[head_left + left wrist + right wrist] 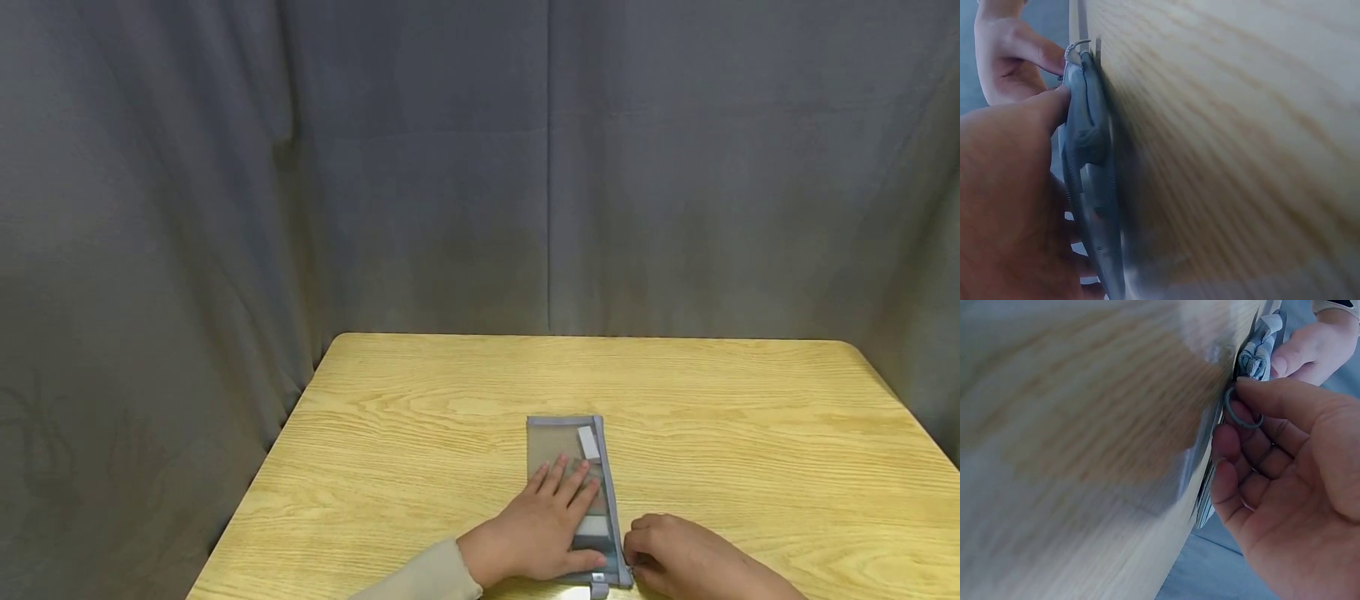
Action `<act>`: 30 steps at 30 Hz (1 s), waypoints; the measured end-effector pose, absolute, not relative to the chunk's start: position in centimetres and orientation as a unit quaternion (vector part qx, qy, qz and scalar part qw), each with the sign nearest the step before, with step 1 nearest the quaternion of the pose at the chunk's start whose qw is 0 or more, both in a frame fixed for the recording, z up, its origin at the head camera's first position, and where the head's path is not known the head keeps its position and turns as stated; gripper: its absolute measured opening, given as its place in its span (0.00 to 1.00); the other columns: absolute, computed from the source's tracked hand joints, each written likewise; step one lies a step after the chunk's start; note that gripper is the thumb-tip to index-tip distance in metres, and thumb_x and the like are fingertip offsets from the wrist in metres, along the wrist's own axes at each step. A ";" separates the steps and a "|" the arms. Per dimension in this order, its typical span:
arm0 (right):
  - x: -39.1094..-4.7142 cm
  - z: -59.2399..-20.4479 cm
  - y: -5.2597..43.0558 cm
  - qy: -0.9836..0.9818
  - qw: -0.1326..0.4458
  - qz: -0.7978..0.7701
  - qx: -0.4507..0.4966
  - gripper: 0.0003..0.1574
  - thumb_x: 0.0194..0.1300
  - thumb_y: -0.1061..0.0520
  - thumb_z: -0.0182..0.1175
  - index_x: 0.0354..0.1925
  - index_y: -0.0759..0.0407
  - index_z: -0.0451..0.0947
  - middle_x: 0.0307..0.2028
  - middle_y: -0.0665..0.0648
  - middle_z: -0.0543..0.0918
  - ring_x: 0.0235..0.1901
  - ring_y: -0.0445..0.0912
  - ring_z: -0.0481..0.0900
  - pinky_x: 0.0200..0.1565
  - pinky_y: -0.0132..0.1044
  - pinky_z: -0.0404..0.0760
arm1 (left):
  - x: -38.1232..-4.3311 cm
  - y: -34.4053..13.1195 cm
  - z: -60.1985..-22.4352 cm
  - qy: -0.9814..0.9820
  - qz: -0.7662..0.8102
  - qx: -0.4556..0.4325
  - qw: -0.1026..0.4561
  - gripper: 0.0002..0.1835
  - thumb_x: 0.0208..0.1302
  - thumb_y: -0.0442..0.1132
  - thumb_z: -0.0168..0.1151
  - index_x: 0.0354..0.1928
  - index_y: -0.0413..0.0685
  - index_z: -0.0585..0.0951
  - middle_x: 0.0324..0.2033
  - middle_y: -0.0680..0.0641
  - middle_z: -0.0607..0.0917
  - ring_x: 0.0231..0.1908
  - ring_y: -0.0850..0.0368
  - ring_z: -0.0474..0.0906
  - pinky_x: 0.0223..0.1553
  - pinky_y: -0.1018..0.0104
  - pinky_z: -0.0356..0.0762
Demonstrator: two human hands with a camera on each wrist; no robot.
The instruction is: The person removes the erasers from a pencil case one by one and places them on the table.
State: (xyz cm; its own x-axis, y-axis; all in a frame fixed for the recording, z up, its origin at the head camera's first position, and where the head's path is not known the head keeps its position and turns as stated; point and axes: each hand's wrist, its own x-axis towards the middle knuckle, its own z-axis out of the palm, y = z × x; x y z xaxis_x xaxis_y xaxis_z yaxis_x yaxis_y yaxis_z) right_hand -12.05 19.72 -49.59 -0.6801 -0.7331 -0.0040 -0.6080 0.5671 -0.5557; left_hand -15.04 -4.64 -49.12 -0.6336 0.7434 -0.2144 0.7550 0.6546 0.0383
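Note:
A grey see-through mesh zipper pouch [552, 438] lies flat on the table, its zipper along the right side. Inside show a small white block [588, 443] near the far end and a pale band-like thing [592, 526] partly under my left hand [551, 529]. That hand rests on the pouch with fingers spread, thumb near the close end. At the near right corner, my right hand [686, 554] has its fingers curled at the zipper end. In the right wrist view, thumb and fingers pinch a grey ring-shaped zipper pull [1244, 425] there.
The wood-grain table [412, 442] has rounded far corners. Grey curtains [450, 167] hang behind it and along both sides. A small fabric tab [598, 588] sticks out from the pouch's near end, beside a white patch at the frame's lower edge.

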 end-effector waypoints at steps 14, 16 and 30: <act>-12.9 -49.3 19.4 0.888 0.047 -0.237 -0.392 0.10 0.59 0.63 0.72 0.28 0.48 0.83 0.28 0.35 0.75 0.26 0.26 0.68 0.28 0.23 0.76 | -15.2 -4.3 -48.7 0.911 -0.016 0.393 0.123 0.50 0.68 0.78 0.36 0.82 0.57 0.47 0.81 0.50 0.43 0.79 0.45 0.39 0.76 0.51 0.50; -13.2 -49.2 19.4 0.892 0.040 -0.230 -0.386 0.11 0.58 0.63 0.72 0.28 0.48 0.83 0.28 0.36 0.76 0.26 0.26 0.68 0.27 0.24 0.75 | -15.2 -4.3 -48.7 0.912 -0.016 0.392 0.124 0.50 0.67 0.78 0.36 0.82 0.58 0.47 0.81 0.50 0.43 0.80 0.45 0.39 0.76 0.51 0.50; -15.2 -48.8 19.5 0.905 0.025 -0.211 -0.368 0.09 0.57 0.62 0.74 0.28 0.48 0.85 0.27 0.37 0.76 0.25 0.27 0.69 0.27 0.25 0.76 | -15.5 -4.5 -49.1 0.911 -0.002 0.390 0.131 0.51 0.67 0.79 0.36 0.82 0.58 0.45 0.81 0.52 0.41 0.80 0.47 0.37 0.77 0.52 0.49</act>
